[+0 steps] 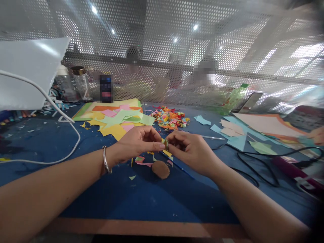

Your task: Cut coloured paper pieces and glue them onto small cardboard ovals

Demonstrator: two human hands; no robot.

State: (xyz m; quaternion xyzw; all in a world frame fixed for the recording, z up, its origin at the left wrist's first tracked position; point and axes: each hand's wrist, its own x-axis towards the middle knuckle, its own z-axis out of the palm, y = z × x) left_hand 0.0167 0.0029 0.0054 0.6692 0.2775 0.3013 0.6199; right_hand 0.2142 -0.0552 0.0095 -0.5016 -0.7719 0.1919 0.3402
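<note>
My left hand (144,141), with a silver bangle at the wrist, pinches a small yellow-green piece of paper (165,143) between thumb and fingers. My right hand (186,145) grips the same piece from the other side, so the fingertips of both hands almost meet. Just below them on the blue table lies a brown disc with an uneven edge (160,169). Pink and yellow paper scraps (143,161) are strewn around it. A thin blue stick (180,166) runs slantwise under my hands. How the held paper is folded is too small to make out.
Behind my hands sits a heap of small colourful paper pieces (170,118). Coloured sheets (121,118) are stacked to its left, and more sheets (263,123) lie right. A white cable (79,135) curves at left; a black cable (253,153) and another person's hand (317,136) are right.
</note>
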